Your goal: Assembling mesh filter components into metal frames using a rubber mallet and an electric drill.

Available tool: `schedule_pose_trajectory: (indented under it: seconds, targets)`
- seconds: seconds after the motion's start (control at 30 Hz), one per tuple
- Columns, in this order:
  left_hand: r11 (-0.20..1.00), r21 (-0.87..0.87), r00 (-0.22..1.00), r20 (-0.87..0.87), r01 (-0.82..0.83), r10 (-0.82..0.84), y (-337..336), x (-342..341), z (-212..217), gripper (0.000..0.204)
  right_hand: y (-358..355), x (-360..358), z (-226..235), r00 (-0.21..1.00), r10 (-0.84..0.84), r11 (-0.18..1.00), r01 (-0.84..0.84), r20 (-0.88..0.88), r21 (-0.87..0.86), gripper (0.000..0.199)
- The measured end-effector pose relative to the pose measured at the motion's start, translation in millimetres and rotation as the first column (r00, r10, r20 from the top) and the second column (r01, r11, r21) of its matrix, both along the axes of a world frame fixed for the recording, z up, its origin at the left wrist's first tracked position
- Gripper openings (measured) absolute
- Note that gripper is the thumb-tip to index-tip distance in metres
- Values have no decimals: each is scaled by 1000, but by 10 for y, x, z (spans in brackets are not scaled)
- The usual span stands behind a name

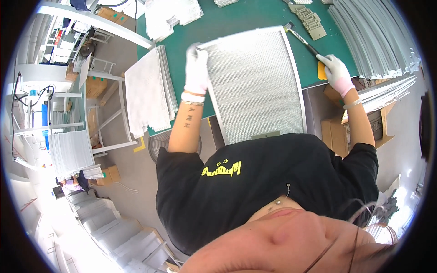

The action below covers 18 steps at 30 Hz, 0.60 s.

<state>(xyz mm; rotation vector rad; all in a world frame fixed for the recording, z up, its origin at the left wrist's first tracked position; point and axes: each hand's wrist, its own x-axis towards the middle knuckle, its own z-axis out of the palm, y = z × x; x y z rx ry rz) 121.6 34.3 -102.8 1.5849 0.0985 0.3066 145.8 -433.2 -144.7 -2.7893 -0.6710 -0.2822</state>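
Green mat: the green-topped counter (236,18) carries everything the hands work on; its near edge runs just in front of the person's black shirt.
Filter panel: a rectangular silver metal-framed mesh filter panel (255,86) lies flat on the counter, reaching from mid-counter to the near edge, where it passes under the shirt.
Left hand: the left hand (196,68), in a white glove with a pink cuff, rests on the panel's far left corner, fingers curled over the frame edge and closed on it.
Right hand: the right hand (336,73), gloved the same way, sits at the counter's right edge, its fingers wrapped shut around the yellow grip of a hammer.
Hammer: the black-shafted hammer with a yellow grip (304,41) points away from the hand, its head lying just beside the panel's far right corner.
Frame strips: a bundle of long grey metal strips (373,32) lies along the counter's far right side.
Mesh sheets: a stack of white mesh sheets (148,91) sits at the counter's left edge, overhanging it.
Grey brackets: a row of small grey-green corner pieces (310,19) lies near the far edge, beyond the hammer.
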Motion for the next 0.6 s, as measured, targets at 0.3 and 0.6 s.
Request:
schedule_pose_trajectory:
  seconds: [0.3, 0.6]
  targets:
    - [901, -429, 960, -273, -64, -62, -56, -123, -617, 33, -297, -215, -102, 987, 119, 989, -108, 112, -98, 48]
    - [711, -699, 952, -262, -75, -158, 185, -108, -914, 36, -312, -486, -365, 969, 107, 994, -107, 223, -13, 51]
